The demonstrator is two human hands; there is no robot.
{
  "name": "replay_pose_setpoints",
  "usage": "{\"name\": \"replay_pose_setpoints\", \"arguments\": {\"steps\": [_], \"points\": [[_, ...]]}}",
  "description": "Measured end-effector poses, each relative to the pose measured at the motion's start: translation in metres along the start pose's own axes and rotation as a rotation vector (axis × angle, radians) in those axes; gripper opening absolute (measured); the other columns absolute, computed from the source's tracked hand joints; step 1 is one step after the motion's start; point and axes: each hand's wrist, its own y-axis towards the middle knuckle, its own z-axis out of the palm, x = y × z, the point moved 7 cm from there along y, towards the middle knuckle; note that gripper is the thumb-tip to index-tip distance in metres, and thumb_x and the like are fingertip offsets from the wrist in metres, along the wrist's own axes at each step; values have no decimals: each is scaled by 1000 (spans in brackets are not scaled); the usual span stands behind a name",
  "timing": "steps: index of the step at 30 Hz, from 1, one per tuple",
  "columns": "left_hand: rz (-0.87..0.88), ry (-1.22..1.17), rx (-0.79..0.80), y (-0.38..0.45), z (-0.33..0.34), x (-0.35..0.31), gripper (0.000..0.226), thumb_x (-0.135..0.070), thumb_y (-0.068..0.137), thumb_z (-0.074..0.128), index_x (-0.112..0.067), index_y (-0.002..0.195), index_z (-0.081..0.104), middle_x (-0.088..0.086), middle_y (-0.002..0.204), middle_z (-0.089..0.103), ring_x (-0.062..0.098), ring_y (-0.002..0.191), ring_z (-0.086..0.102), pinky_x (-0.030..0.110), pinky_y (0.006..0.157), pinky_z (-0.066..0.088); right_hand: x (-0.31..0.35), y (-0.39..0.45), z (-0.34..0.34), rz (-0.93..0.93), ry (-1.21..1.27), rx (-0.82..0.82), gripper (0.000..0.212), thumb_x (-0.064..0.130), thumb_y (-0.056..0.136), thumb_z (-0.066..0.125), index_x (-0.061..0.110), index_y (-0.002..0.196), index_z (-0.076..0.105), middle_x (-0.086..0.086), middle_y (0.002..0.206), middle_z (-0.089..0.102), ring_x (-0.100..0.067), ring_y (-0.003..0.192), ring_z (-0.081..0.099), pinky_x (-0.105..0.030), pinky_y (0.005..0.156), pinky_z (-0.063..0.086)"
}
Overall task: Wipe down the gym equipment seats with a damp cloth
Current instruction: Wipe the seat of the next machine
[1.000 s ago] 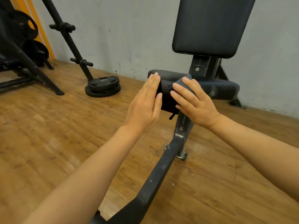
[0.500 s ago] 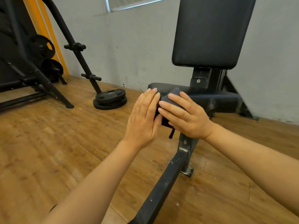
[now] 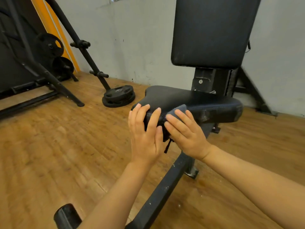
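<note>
Grey cloth [image 3: 179, 108] under flat right hand [image 3: 186, 134], now further right; flat left hand [image 3: 145, 134] steadying seat [image 3: 189, 98].

two hands [image 3: 145, 138] [image 3: 188, 134], one cloth [image 3: 179, 108], one seat [image 3: 189, 98], one backrest [image 3: 212, 30]

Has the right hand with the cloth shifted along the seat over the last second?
Yes, slightly. The right hand and cloth slid left along the seat front edge, closer to the left hand.

The wooden floor [image 3: 49, 154] carries the bench frame [image 3: 165, 192] and stacked weight plates [image 3: 119, 96].
</note>
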Motion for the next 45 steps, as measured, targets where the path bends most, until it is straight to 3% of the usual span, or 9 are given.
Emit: {"name": "replay_pose_setpoints", "arguments": {"steps": [4,8,11,14,17,22,32,36,45], "points": [[8,22,-61,-2,2,2,38,-32,108,25,-11,132,45,15,139,38,38,135,35,65,107,32,9,13,3,13,38,-126,64,14,105,50,12,159,16,-4,163,22,-25,153,16,-45,124,19],[26,95,-37,-2,-1,0,36,-29,107,27,-10,132,45,15,139,38,38,136,36,62,109,33,-2,-6,2,6,-10,-101,74,8,101,57,10,159,12,-5,167,7,-25,153,12,-45,124,18],[-31,184,-45,1,-3,-8,33,-28,108,30,-9,129,47,14,137,42,38,134,40,58,109,35,-15,-32,-3,76,-39,-83,75,2,97,56,9,159,13,-8,165,16,-26,153,13,-45,124,17],[-102,268,-65,9,-3,-18,27,-27,108,35,-9,122,49,16,128,49,40,124,50,55,103,42,-22,-45,-7,147,-21,-55,63,0,103,46,8,158,17,-14,152,35,-26,153,12,-45,125,15],[-104,335,-45,15,-3,-22,28,-27,108,35,-7,119,51,23,119,57,39,116,53,53,98,45,-13,-29,-8,238,58,-62,48,4,106,42,5,151,25,-15,151,35,-25,153,12,-45,125,14],[-66,332,7,8,4,-16,34,-29,109,30,-9,129,50,22,133,56,36,135,41,62,112,31,-2,7,-4,320,189,-43,53,7,103,48,6,151,26,-12,156,28,-26,151,18,-44,125,11],[-6,566,36,8,10,-37,31,-15,105,36,-4,130,52,17,137,57,32,138,41,46,122,18,-41,-71,-20,369,-36,27,46,-3,104,32,2,150,27,-17,152,31,-23,154,5,-43,126,8],[-8,602,28,7,17,-38,35,-23,105,40,-9,132,57,17,133,59,36,133,41,51,119,22,-36,-59,-20,385,6,20,58,-6,96,45,3,151,27,-16,154,29,-23,154,5,-44,126,8],[5,652,7,7,16,-37,35,-29,103,46,-10,127,62,18,129,60,37,127,44,54,117,27,-41,-5,-15,280,52,44,45,20,109,38,4,150,32,-17,155,37,-32,145,31,-45,124,19]]}}
